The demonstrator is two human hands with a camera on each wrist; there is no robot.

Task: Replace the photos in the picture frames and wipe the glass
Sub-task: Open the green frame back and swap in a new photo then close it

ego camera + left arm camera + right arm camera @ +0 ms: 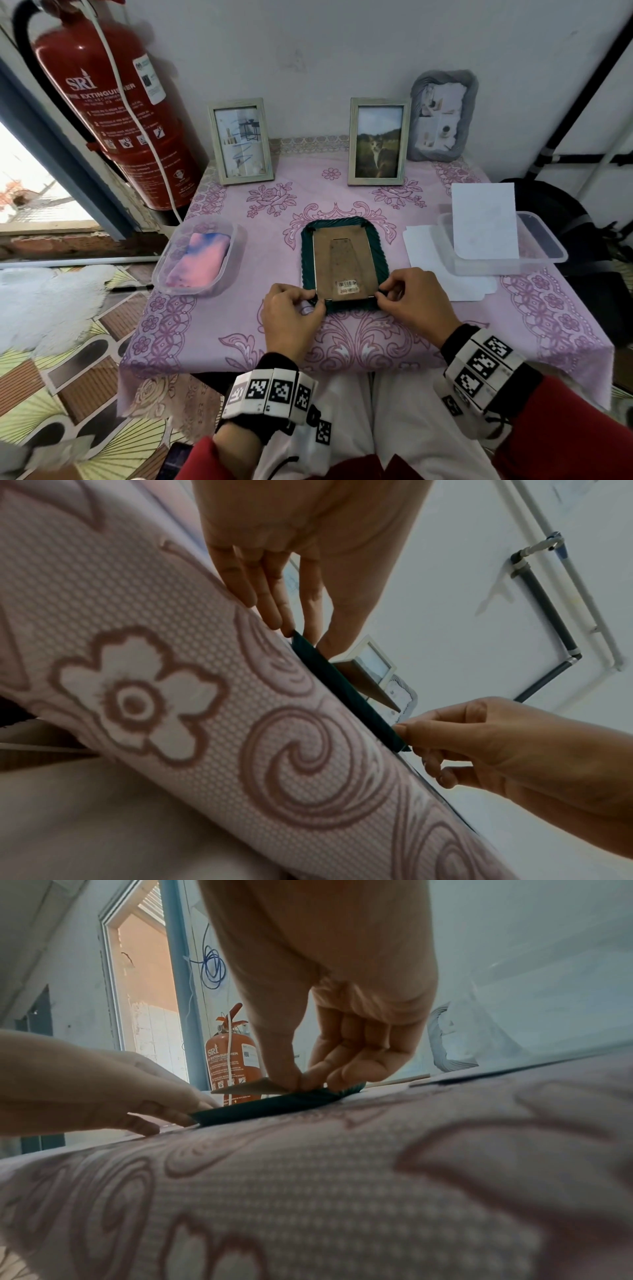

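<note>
Head view: hands pinching green frame.

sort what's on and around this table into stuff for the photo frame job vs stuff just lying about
For the job:
green frame, face down, both hands at its near corners
left hand
right hand
two wooden frames
grey frame
pink cloth in a tub
white sheets

Lying about:
fire extinguisher
tablecloth
</note>
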